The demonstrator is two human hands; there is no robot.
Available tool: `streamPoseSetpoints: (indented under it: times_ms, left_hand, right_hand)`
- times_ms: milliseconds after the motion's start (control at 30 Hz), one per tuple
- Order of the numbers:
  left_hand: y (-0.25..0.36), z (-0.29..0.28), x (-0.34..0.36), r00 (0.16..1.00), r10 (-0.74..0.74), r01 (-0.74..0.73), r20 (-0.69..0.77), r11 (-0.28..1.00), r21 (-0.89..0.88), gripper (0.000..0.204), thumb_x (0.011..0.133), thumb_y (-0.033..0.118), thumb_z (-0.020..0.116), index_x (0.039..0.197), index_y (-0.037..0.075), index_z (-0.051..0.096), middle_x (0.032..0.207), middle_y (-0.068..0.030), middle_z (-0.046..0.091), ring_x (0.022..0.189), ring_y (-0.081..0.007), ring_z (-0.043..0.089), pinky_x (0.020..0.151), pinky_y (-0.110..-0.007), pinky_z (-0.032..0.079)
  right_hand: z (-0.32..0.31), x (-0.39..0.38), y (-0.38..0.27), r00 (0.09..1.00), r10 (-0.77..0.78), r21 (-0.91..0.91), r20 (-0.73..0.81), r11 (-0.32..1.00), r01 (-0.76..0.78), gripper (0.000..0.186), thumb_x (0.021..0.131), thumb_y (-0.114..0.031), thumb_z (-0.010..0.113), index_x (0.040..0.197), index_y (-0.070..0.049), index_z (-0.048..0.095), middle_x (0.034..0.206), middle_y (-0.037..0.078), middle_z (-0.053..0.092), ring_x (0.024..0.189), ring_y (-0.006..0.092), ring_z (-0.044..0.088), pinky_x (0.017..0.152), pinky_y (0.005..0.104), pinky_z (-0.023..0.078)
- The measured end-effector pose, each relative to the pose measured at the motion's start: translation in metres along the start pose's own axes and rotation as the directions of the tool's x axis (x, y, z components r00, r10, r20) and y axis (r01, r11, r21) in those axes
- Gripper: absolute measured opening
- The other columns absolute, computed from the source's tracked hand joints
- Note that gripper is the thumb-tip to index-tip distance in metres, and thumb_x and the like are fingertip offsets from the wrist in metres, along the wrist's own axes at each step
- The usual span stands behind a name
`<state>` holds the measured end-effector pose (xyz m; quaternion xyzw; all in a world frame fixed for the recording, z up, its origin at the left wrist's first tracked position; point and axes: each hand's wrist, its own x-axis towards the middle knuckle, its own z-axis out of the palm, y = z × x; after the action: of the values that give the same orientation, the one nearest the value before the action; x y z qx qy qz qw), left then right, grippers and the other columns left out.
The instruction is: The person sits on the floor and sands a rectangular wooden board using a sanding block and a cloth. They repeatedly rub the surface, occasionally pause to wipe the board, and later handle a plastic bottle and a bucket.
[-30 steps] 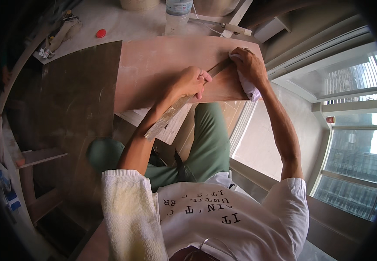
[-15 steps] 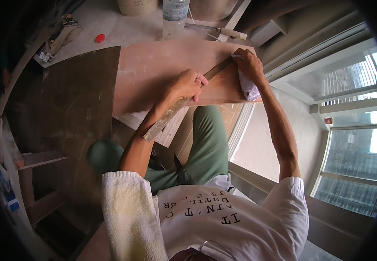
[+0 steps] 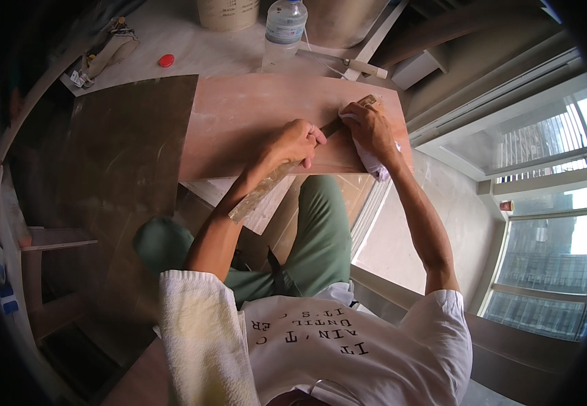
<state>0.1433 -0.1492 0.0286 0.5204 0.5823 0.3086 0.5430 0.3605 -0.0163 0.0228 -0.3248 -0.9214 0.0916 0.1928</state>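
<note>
A long, flat brownish strip (image 3: 259,191) with a worn, shiny surface runs slantwise over the reddish-brown board (image 3: 253,101). My left hand (image 3: 299,141) is closed around its middle, and the near end sticks out beneath my left wrist. Close to the far end, my right hand (image 3: 372,125) presses a bunched white cloth (image 3: 372,162) against the strip. The cloth's loose part hangs below that hand toward the board's near edge. A short tip of the strip shows beyond my right fingers. My fingers hide where cloth and strip meet.
A dark panel (image 3: 124,135) adjoins the board on the left. Behind stand a clear bottle (image 3: 285,30), a pale bucket (image 3: 229,13), a red cap (image 3: 166,61) and a wooden-handled tool (image 3: 368,68). A window (image 3: 550,243) is at right; a towel (image 3: 205,331) covers my left shoulder.
My right hand has slid with the cloth down the strip toward my left hand, baring the strip's far tip. My left hand keeps its hold. The whole view has shifted slightly.
</note>
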Motion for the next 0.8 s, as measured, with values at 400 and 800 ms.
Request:
streamPoseSetpoints:
  times_ms: [400,800]
  left_hand:
    - [0.005,0.0,-0.004,1.0,-0.016,0.015,0.022,0.998,0.065,0.038,0.097,0.003,0.04,0.123,-0.006,0.066,0.074,-0.0102,0.065,0.059,-0.0169,0.068,0.06,-0.033,0.055]
    - [-0.006,-0.008,-0.021,0.997,0.044,-0.026,0.068,0.971,-0.237,0.032,0.111,0.019,0.04,0.13,0.003,0.06,0.092,-0.0076,0.067,0.071,-0.0142,0.069,0.065,-0.031,0.055]
  right_hand:
    - [0.014,-0.013,-0.032,0.994,-0.009,0.191,0.109,0.981,-0.012,0.02,0.093,-0.016,0.068,0.11,-0.006,0.071,0.105,0.017,0.075,0.102,0.0356,0.071,0.091,0.0425,0.054]
    - [-0.007,0.003,-0.02,0.986,0.132,0.1,0.103,0.985,-0.143,0.024,0.095,-0.021,0.066,0.114,-0.007,0.072,0.106,0.016,0.075,0.101,0.0344,0.071,0.091,0.0421,0.054]
